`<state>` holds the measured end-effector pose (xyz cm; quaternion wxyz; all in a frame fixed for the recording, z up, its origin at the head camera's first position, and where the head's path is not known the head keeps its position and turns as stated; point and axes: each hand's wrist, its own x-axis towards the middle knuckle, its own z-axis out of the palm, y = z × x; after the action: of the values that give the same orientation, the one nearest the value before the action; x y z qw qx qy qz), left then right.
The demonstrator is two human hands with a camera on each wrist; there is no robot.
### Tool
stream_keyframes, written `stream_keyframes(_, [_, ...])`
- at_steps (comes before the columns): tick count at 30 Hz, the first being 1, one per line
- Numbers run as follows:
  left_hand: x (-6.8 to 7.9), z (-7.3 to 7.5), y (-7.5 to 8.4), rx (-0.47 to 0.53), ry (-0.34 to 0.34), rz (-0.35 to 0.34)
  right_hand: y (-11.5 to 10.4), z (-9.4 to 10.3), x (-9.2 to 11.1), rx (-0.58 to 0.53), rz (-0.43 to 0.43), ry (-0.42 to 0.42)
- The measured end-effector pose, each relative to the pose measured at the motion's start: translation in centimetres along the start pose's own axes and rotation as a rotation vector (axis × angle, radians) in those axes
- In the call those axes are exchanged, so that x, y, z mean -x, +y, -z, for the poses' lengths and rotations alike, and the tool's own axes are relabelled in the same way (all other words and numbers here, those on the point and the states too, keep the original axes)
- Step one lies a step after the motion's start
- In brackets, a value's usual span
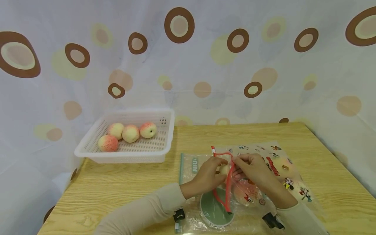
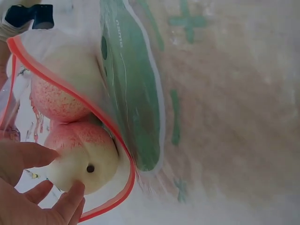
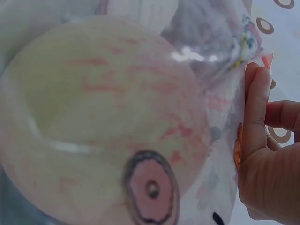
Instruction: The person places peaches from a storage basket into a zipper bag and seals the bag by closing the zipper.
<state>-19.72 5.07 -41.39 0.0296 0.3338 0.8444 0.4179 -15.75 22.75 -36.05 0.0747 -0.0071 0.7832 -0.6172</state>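
A clear zip bag with a red-edged mouth and cartoon prints lies on the table, its mouth held apart. At that mouth my left hand holds a pale peach between fingers and thumb, the peach's small dark hole facing outward. Right behind it, inside the bag, sits another pink-speckled peach. My right hand pinches the red rim from the other side, with the plastic between thumb and fingers. Close to the right wrist camera, a large peach shows through the printed plastic.
Left of the hands, a white plastic basket contains several peaches. Under the red-edged bag lies another clear bag with a green edge and a round green panel. A patterned curtain hangs behind the wooden table.
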Motion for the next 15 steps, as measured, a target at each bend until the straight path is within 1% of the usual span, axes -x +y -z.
stream_keyframes(6, [-0.24, -0.11, -0.13, -0.104, 0.023, -0.029, 0.01, -0.02, 0.03, -0.006, -0.001, -0.007])
stream_keyframes(11, [-0.68, -0.13, -0.25, -0.091, 0.037, -0.053, -0.08, -0.01, 0.09, -0.002, -0.006, 0.002])
stream_keyframes(15, [-0.71, -0.10, -0.30, -0.098, 0.019, -0.043, -0.04, -0.01, 0.07, -0.001, -0.011, 0.009])
